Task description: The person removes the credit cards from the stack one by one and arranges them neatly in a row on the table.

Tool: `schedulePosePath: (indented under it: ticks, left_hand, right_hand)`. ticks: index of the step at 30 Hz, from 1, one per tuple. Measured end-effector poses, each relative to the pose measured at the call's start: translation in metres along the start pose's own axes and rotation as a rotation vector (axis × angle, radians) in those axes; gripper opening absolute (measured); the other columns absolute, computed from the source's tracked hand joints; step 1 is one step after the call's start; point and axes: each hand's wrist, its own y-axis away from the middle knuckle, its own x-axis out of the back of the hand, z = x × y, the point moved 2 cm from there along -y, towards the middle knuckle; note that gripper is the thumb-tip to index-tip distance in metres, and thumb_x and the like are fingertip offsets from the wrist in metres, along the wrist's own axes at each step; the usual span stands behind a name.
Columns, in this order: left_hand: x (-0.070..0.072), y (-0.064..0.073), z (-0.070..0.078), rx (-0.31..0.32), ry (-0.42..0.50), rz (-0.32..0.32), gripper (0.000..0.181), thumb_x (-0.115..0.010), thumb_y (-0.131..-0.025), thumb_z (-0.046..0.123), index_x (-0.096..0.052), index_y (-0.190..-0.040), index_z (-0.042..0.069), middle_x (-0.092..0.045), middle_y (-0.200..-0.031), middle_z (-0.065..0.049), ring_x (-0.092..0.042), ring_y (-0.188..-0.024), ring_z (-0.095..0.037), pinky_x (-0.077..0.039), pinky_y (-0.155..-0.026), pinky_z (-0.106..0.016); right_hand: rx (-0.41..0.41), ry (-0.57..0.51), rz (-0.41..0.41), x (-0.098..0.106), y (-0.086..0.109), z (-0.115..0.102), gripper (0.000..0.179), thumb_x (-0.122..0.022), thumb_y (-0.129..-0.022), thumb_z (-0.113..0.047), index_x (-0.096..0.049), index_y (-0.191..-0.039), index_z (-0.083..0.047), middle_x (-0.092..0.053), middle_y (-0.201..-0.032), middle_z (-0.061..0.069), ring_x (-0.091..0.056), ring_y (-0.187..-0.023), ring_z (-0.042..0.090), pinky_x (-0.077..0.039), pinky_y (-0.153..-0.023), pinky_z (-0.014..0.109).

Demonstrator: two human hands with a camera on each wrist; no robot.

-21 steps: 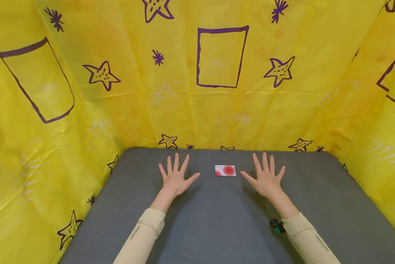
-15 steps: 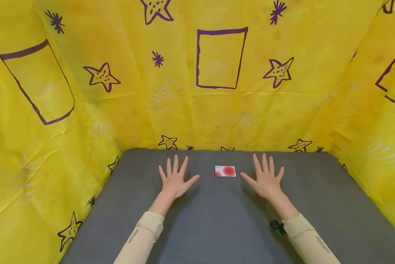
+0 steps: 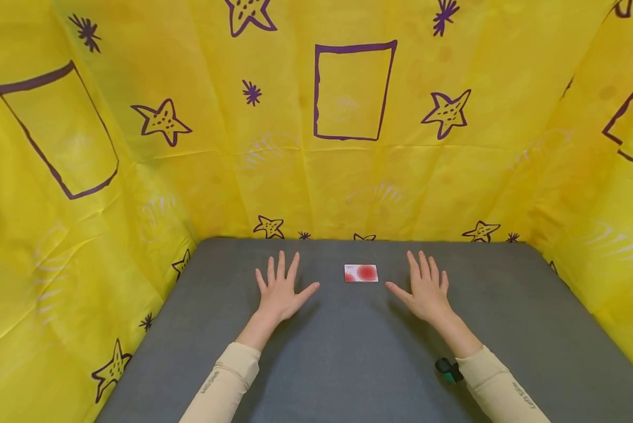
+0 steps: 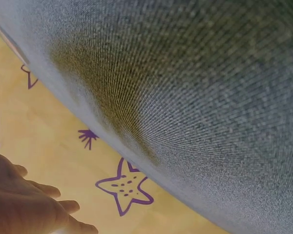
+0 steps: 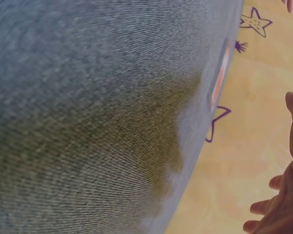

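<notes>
A white card with red circles (image 3: 361, 273) lies flat near the far side of the grey table, between the two hands. To its left, my left hand (image 3: 279, 295) is held palm down with fingers straight and spread, holding nothing. On the other side my right hand (image 3: 427, 294) is also palm down, fingers straight and thumb pointing toward the card. In the left wrist view part of the left hand (image 4: 27, 204) shows at the lower left. The right wrist view has the right hand (image 5: 288, 190) at its right edge, and the card (image 5: 219, 75) seen nearly edge-on.
The grey tabletop (image 3: 337, 364) spreads under both arms. A yellow curtain (image 3: 295, 176) printed with purple stars and frames encloses the back and both sides. A dark device with a green part (image 3: 448, 371) sits at the right wrist, by the sleeve cuff.
The right hand's fingers have drawn slightly closer together, and its forearm has shifted a little to the right. The left hand is nearly still. The card stays in place.
</notes>
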Motion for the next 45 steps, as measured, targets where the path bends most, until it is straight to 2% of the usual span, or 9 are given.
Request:
schedulePosePath:
  ticks: [5,8,12,19,25,28,32,40,45]
  left_hand:
    - [0.001,0.000,0.002,-0.007,0.033,0.000,0.095,-0.049,-0.086,0.073,-0.015,-0.157,0.021,-0.005,-0.162,-0.017,0.002,-0.146,-0.042,0.009,-0.106,-0.067]
    - [-0.001,0.001,0.002,-0.012,0.055,0.016,0.096,-0.052,-0.085,0.071,-0.019,-0.157,0.017,-0.010,-0.161,-0.018,-0.006,-0.145,-0.043,0.002,-0.106,-0.069]
    - [-0.004,0.002,0.001,-0.002,0.111,0.029,0.097,-0.057,-0.084,0.069,-0.022,-0.155,0.014,-0.015,-0.160,-0.018,-0.016,-0.143,-0.041,-0.010,-0.107,-0.068]
    - [-0.004,0.005,0.001,0.022,0.404,0.057,0.090,-0.072,-0.082,0.049,-0.032,-0.150,0.007,-0.031,-0.153,-0.019,-0.031,-0.138,-0.039,-0.030,-0.106,-0.058]
    - [-0.005,0.008,0.004,0.067,0.629,0.046,0.073,-0.077,-0.083,0.036,-0.045,-0.141,0.004,-0.050,-0.139,-0.017,-0.054,-0.119,-0.033,-0.046,-0.094,-0.048]
    - [-0.007,0.010,0.007,0.088,0.718,0.017,0.065,-0.078,-0.083,0.031,-0.050,-0.135,0.005,-0.055,-0.134,-0.015,-0.057,-0.115,-0.031,-0.048,-0.092,-0.047]
    - [-0.009,0.014,0.010,0.096,0.773,-0.020,0.053,-0.078,-0.083,0.028,-0.057,-0.127,0.007,-0.061,-0.125,-0.012,-0.060,-0.111,-0.028,-0.048,-0.090,-0.047]
    - [-0.012,0.021,0.018,0.034,0.828,-0.080,0.035,-0.078,-0.083,0.021,-0.065,-0.112,0.006,-0.066,-0.113,-0.015,-0.064,-0.099,-0.024,-0.050,-0.081,-0.036]
    - [-0.016,0.025,0.022,0.000,0.849,-0.119,0.034,-0.079,-0.082,0.019,-0.065,-0.110,0.004,-0.066,-0.108,-0.017,-0.065,-0.093,-0.023,-0.048,-0.077,-0.031]
  right_hand:
    - [0.024,-0.023,0.027,0.000,0.000,0.001,0.097,-0.061,-0.088,-0.059,-0.017,-0.153,-0.001,-0.015,-0.155,0.029,-0.012,-0.139,0.050,-0.014,-0.104,0.069]
    - [0.046,-0.057,0.044,-0.001,0.002,0.000,0.096,-0.064,-0.088,-0.055,-0.020,-0.152,0.001,-0.020,-0.153,0.029,-0.018,-0.136,0.050,-0.022,-0.102,0.070]
    - [0.071,-0.133,0.057,-0.004,0.004,0.001,0.092,-0.070,-0.087,-0.045,-0.023,-0.149,0.005,-0.025,-0.149,0.030,-0.022,-0.131,0.050,-0.025,-0.102,0.066]
    - [0.118,-0.257,0.096,-0.008,0.006,0.001,0.081,-0.075,-0.084,-0.028,-0.033,-0.141,0.010,-0.038,-0.138,0.032,-0.030,-0.124,0.049,-0.026,-0.101,0.060]
    - [0.083,-0.354,0.066,-0.008,0.007,-0.001,0.065,-0.076,-0.084,-0.018,-0.045,-0.134,0.008,-0.049,-0.128,0.028,-0.044,-0.110,0.042,-0.040,-0.092,0.054]
    - [0.046,-0.425,0.040,-0.007,0.009,-0.002,0.058,-0.075,-0.085,-0.015,-0.048,-0.132,0.006,-0.053,-0.123,0.026,-0.050,-0.103,0.037,-0.046,-0.088,0.050]
    - [-0.017,-0.503,0.001,-0.007,0.012,-0.005,0.050,-0.074,-0.087,-0.014,-0.052,-0.128,0.002,-0.056,-0.117,0.023,-0.054,-0.102,0.033,-0.048,-0.089,0.048]
    - [-0.061,-0.555,-0.048,-0.011,0.018,-0.006,0.040,-0.073,-0.087,-0.017,-0.058,-0.120,-0.001,-0.061,-0.117,0.018,-0.057,-0.101,0.028,-0.048,-0.087,0.038]
    - [-0.068,-0.568,-0.083,-0.016,0.025,-0.006,0.037,-0.073,-0.087,-0.020,-0.060,-0.118,-0.004,-0.064,-0.108,0.012,-0.057,-0.094,0.021,-0.047,-0.076,0.030]
